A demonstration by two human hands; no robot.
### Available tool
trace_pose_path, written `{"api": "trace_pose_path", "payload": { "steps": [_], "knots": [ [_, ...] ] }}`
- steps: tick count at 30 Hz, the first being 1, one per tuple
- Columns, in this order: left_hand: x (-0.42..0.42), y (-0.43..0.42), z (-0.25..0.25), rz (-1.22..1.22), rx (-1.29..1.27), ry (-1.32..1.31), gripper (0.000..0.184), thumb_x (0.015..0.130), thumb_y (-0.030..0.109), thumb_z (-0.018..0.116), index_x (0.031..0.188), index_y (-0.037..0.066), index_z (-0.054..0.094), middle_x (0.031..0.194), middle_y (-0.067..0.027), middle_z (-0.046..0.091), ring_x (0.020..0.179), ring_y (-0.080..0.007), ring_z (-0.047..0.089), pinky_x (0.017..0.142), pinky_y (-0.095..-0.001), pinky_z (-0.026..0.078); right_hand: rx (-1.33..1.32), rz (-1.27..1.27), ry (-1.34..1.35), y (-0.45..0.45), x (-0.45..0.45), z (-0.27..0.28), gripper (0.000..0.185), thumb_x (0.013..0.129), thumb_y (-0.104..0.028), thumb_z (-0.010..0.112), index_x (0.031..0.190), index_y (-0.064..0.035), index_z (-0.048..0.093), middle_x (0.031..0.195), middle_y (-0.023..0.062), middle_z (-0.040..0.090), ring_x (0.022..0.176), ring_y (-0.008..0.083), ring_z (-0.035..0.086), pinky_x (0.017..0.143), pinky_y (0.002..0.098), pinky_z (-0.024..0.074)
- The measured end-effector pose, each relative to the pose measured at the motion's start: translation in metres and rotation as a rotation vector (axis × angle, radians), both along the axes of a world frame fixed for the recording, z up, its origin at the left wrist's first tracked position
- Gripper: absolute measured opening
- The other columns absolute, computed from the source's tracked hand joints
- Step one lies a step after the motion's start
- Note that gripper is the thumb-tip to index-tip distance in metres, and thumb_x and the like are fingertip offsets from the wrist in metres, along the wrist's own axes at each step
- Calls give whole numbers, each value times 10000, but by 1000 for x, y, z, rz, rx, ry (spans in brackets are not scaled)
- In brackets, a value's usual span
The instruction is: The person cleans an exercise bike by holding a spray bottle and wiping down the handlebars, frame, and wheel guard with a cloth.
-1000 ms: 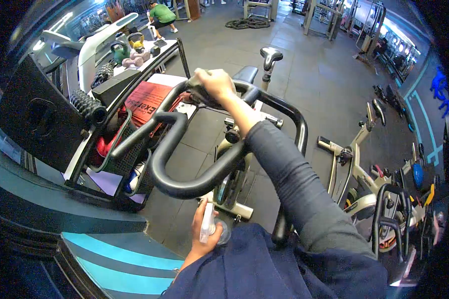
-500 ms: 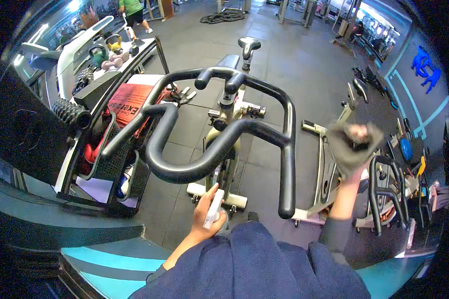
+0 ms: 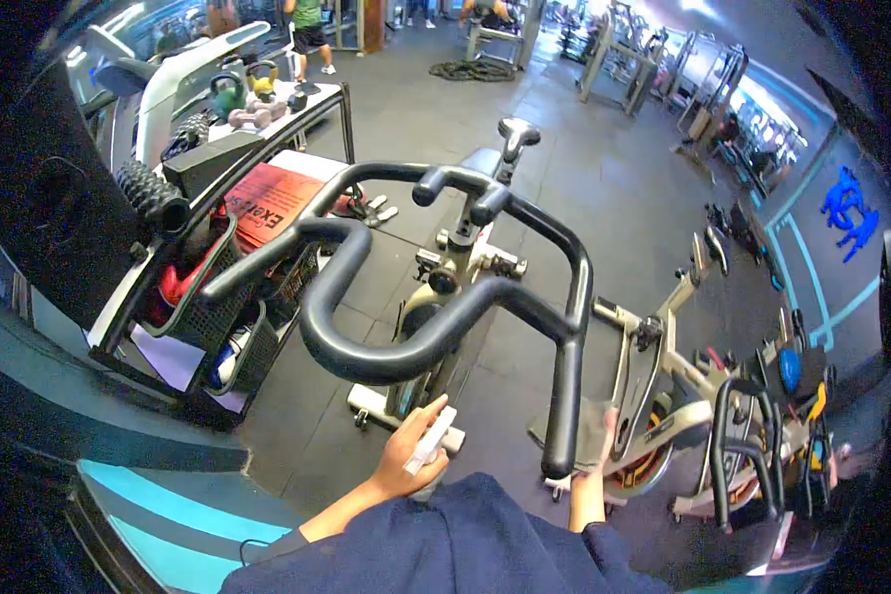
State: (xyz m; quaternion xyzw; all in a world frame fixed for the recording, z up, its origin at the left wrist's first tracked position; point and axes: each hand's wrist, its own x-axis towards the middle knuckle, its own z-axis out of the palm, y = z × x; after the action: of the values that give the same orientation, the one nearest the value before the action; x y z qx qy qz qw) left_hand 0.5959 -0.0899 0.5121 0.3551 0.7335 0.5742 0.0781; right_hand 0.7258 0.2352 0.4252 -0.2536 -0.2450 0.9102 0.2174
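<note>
My left hand [image 3: 398, 465] is closed around a spray bottle, whose white trigger head [image 3: 430, 442] shows above my fingers; most of the bottle is hidden. My right hand [image 3: 594, 485] is beside the lower right end of the black handlebar [image 3: 386, 364] of an exercise bike. A greyish cloth [image 3: 592, 421], smeared by motion, is in that hand, partly behind the bar end. Whether the cloth touches the bar I cannot tell. Beyond the handlebar stands the bike's saddle [image 3: 518, 131].
On the left, a rack [image 3: 119, 322] carries kettlebells [image 3: 228, 94], a black foam roller [image 3: 151, 198], an orange-red exercise packet [image 3: 272, 203] and baskets [image 3: 208, 287]. Another exercise bike [image 3: 663, 366] stands to the right. A person [image 3: 309, 35] is in the background.
My right hand has come down and left with the cloth, from beside the neighbouring bike to the handlebar's right end. My left hand still holds the spray bottle. The view has shifted slightly.
</note>
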Motion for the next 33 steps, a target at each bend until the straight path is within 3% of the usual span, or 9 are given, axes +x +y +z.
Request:
{"api": "trace_pose_path", "payload": {
  "steps": [4, 9, 11, 12, 16, 17, 20, 26, 33],
  "knots": [
    [-5, 7, -23, -15, 28, -51, 735, 739, 40, 613, 1427, 14, 358, 1095, -111, 563, 961, -218, 597, 906, -338, 460, 44, 335, 85, -14, -44, 34, 491, 843, -371, 568, 1192, -26, 575, 1108, 126, 650, 1025, 268, 616, 906, 401, 502],
    [-37, 20, -72, -96, 109, 11, 748, 716, 33, 613, 1427, 60, 382, 1112, -143, 547, 932, -255, 583, 862, -345, 467, 273, 70, -97, 7, -129, -75, 358, 853, -315, 555, 1066, -35, 625, 1013, 120, 671, 911, 252, 650, 815, 395, 537],
    [-56, 26, -93, -172, 172, 13, 749, 720, 27, 606, 1431, 56, 375, 1166, -148, 538, 984, -242, 579, 900, -336, 460, 261, 21, -201, -13, -165, -61, 292, 849, -278, 555, 1010, -51, 642, 940, 93, 674, 872, 235, 644, 787, 389, 533],
    [-66, 30, -104, -245, 180, 24, 744, 728, 27, 604, 1433, 52, 370, 1221, -153, 528, 1031, -239, 570, 942, -329, 444, 325, -79, -197, 17, -204, -124, 325, 827, -220, 592, 1099, -43, 595, 1035, 96, 656, 901, 239, 629, 789, 385, 527],
    [-98, 36, -153, -350, 140, 178, 766, 749, 22, 636, 1455, 56, 341, 1173, -80, 555, 990, -153, 574, 888, -293, 468, 1208, -456, -396, -7, -295, -178, 771, 820, -196, 678, 1445, -3, 270, 1432, 194, 363, 1286, 333, 407, 1065, 418, 347],
    [-103, 33, -162, -370, 114, 137, 762, 767, 22, 646, 1460, 61, 333, 1157, -72, 562, 996, -144, 564, 880, -281, 467, 1203, -324, -334, -16, -302, -186, 846, 829, -268, 699, 1476, 1, 225, 1475, 227, 280, 1366, 339, 295, 1129, 428, 242],
    [-118, 25, -215, -383, 241, -44, 749, 785, 23, 656, 1460, 59, 333, 1114, -62, 582, 991, -129, 561, 874, -274, 466, 1767, -336, -176, -50, -328, -222, 723, 804, -205, 694, 1421, -47, 352, 1405, 211, 378, 1313, 400, 347, 1102, 461, 287],
    [-135, 3, -330, -184, 334, -42, 707, 786, 40, 703, 1422, 26, 393, 1041, -54, 605, 963, -115, 570, 863, -270, 468, 1857, -565, 78, -63, -309, -244, 773, 719, -37, 634, 1433, -67, 340, 1402, 204, 396, 1339, 408, 315, 1132, 473, 234],
    [-121, -8, -357, -47, 412, -2, 791, 764, 22, 720, 1441, -25, 316, 1083, -67, 577, 990, -131, 561, 856, -258, 453, 1806, -632, 56, -85, -290, -323, 882, 690, 58, 537, 1492, -21, 177, 1473, 239, 263, 1390, 416, 236, 1156, 442, 185]
  ]
}}
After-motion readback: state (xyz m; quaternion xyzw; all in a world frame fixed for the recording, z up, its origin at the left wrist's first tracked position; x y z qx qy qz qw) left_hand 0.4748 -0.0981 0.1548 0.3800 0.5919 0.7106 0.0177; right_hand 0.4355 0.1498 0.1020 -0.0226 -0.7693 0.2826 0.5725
